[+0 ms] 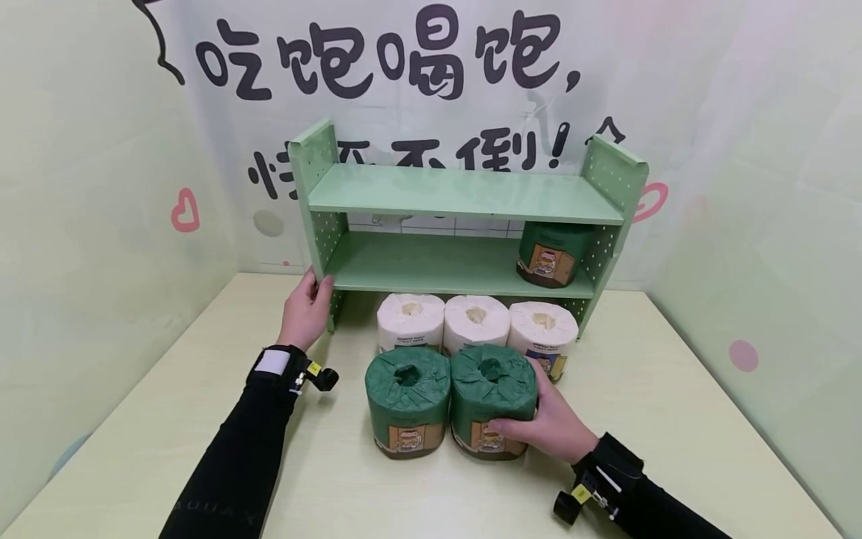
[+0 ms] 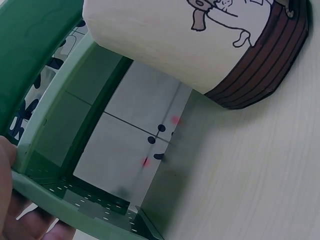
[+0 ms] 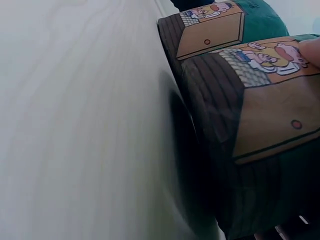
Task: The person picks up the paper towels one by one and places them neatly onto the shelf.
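Note:
My right hand (image 1: 554,421) grips the right one of two green-wrapped toilet rolls (image 1: 493,382), thumb on its printed front and fingers round its far right side. The other green toilet roll (image 1: 408,397) stands close on its left. In the right wrist view a dark shadow lies along the base of the held toilet roll (image 3: 280,120); I cannot tell if it touches the table. With my left hand (image 1: 306,311) I hold the left side panel of a light green two-tier shelf (image 1: 431,262); in the left wrist view, fingers (image 2: 30,225) show behind the panel's edge.
Three white toilet rolls (image 1: 475,318) stand in a row under the shelf's front edge, behind the green pair. Another green toilet roll (image 1: 555,253) sits at the right end of the lower tier. A printed backdrop (image 1: 404,75) hangs behind the pale wooden table (image 1: 350,494).

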`<state>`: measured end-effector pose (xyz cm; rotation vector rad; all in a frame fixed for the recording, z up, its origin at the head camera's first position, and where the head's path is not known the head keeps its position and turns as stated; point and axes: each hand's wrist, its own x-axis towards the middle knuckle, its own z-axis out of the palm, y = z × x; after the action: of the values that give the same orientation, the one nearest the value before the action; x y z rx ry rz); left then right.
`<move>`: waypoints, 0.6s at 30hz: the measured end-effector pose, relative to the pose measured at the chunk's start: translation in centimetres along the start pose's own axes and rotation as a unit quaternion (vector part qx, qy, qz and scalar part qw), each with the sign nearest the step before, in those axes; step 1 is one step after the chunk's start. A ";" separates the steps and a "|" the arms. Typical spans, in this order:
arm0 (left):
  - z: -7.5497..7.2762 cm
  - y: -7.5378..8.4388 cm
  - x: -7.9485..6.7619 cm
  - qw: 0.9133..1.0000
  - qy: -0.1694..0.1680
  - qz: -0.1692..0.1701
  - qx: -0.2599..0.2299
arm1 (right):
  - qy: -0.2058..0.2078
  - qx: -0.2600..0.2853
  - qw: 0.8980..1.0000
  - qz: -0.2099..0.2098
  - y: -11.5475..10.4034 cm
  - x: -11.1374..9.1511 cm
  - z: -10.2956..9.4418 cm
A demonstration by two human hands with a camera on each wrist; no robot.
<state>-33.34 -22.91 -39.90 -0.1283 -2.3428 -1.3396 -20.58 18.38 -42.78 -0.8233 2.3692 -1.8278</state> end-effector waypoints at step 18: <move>0.0 0.2 0.0 1.000 0.004 0.006 0.007 | -0.001 0.011 0.999 -0.051 -1.3 -0.2 -0.6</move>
<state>-33.26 -22.80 -39.76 -0.1335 -2.3395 -1.3159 -20.13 18.75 -41.47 -0.9599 2.3423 -1.8840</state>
